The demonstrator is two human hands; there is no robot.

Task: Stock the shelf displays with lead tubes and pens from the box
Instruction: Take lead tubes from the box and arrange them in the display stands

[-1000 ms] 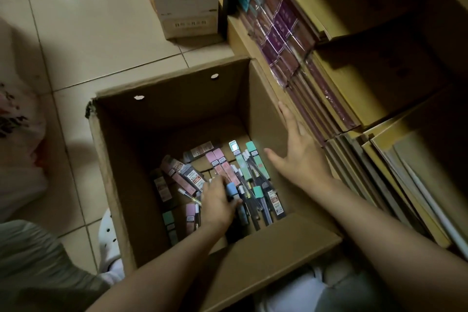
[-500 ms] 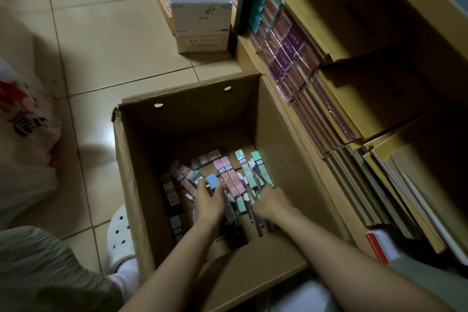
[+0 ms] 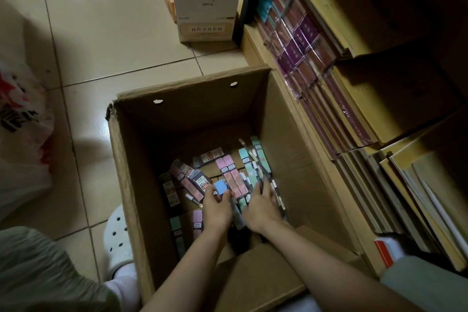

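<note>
Left hand: our left hand (image 3: 217,206) is down inside the cardboard box (image 3: 131,185); its fingers curl round a lead tube with a blue cap (image 3: 219,187), which sticks up just beyond the fingertips.
Right hand: our right hand (image 3: 260,206) lies close beside the left one, fingers bent over a bundle of dark pens (image 3: 263,177) that run away from us past the fingertips; we see it grasping them, though the dim light hides how firmly.
Between the hands: a grey pen-like piece (image 3: 237,213) lies in the narrow gap, touching both hands as far as we can tell.
Lead tubes: pink tubes (image 3: 229,172) lie just ahead of the left fingertips, mint-green tubes (image 3: 247,162) ahead of the right ones, and dark labelled tubes (image 3: 188,177) to the left of the left hand, all on the box floor.
Nearer tubes: a pink and a green tube (image 3: 197,221) lie left of our left wrist.
Box: it surrounds both hands, with one flap (image 3: 255,276) folded in under our forearms.
Shelf: the shelf (image 3: 298,119) rises to the right of our right hand, packed with wrapped purple stock (image 3: 298,43).
Beyond the hands: a white carton (image 3: 206,7) stands on the tiled floor (image 3: 101,33), well past the box.
Left of our left arm: a white clog (image 3: 117,235) sits by the box wall, and a plastic bag (image 3: 20,121) further out.
</note>
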